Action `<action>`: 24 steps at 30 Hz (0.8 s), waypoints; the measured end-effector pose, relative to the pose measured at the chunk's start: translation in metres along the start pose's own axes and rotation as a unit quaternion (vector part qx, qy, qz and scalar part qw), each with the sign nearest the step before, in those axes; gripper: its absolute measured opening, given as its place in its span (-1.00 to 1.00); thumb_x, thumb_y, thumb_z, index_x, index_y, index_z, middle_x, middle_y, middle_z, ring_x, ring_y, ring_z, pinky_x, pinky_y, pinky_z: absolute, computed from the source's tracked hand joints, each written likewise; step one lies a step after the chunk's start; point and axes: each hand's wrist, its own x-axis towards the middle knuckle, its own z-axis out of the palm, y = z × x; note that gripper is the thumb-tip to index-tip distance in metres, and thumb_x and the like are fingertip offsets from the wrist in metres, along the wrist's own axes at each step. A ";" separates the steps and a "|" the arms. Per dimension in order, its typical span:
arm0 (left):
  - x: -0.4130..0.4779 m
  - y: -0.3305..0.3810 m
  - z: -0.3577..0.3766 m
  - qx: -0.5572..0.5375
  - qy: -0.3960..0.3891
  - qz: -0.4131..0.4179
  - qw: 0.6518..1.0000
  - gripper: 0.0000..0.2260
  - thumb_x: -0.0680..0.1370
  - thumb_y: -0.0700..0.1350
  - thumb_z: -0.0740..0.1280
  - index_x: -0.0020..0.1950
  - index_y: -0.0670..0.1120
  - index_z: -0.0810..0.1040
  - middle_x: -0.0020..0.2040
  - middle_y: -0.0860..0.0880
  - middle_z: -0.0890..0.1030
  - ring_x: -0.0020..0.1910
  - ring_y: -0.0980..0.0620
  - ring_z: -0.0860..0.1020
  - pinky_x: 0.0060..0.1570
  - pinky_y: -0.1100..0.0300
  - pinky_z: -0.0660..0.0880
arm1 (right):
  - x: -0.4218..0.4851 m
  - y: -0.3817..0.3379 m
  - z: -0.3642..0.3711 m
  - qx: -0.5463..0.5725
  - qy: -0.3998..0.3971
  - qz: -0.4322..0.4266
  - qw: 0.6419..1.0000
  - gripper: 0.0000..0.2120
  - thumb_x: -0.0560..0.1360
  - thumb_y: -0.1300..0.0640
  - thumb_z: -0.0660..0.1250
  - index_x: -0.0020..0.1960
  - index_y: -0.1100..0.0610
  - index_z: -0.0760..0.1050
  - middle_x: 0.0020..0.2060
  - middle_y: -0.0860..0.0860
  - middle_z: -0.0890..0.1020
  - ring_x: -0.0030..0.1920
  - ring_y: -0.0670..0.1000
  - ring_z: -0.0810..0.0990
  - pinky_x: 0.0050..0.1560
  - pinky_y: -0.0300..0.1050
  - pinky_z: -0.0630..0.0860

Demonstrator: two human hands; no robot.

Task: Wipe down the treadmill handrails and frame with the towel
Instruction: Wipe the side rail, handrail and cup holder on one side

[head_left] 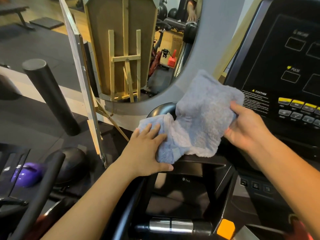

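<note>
Towel [195, 118] draping over left edge of treadmill console [277, 58], covering base of grey frame [218, 32], touching black handrail end [159, 109]. Open pocket [181, 191] lying just below. Left hand [147, 149] pressing flat on towel's left fold, fingers straight. Right hand [245, 125] gripping right edge, fingers curling round it.

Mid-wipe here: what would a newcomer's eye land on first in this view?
The pale blue towel at centre, draped over the treadmill's black frame: the left hand presses its lower end, the right hand grips its right edge. Right of it the dark console with yellow buttons; lower left, a purple object.
</note>
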 end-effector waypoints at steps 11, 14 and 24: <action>0.007 0.012 -0.014 -0.055 0.003 0.082 0.995 -0.50 0.37 0.23 0.46 0.27 0.15 0.52 0.08 0.13 0.56 0.12 0.08 0.48 0.15 0.20 0.28 | -0.017 -0.040 0.009 -0.157 0.056 -0.207 0.964 -0.47 0.50 0.51 0.11 0.18 -0.04 0.54 0.21 0.02 0.44 0.17 0.10 0.58 0.05 0.02 0.63; 0.003 0.006 -0.025 -0.130 -0.022 0.046 0.990 -0.74 0.47 0.08 0.41 0.15 0.11 0.62 0.02 0.06 0.65 0.04 0.03 0.57 0.09 0.02 0.51 | -0.020 -0.042 -0.009 -0.263 0.079 -0.204 0.940 -0.58 0.52 0.44 0.14 0.10 0.04 0.61 0.17 0.04 0.53 0.19 0.05 0.57 0.00 -0.12 0.61; 0.002 -0.034 -0.076 -0.194 0.314 -0.208 0.906 -0.79 0.44 -0.32 0.29 0.05 -0.21 0.56 -0.06 -0.16 0.53 -0.06 -0.12 0.49 -0.03 -0.01 0.42 | -0.023 0.000 -0.029 -0.726 -0.037 -0.236 0.644 -0.84 0.45 0.13 0.44 0.01 -0.04 0.60 -0.03 -0.08 0.59 -0.01 -0.05 0.55 -0.02 -0.17 0.48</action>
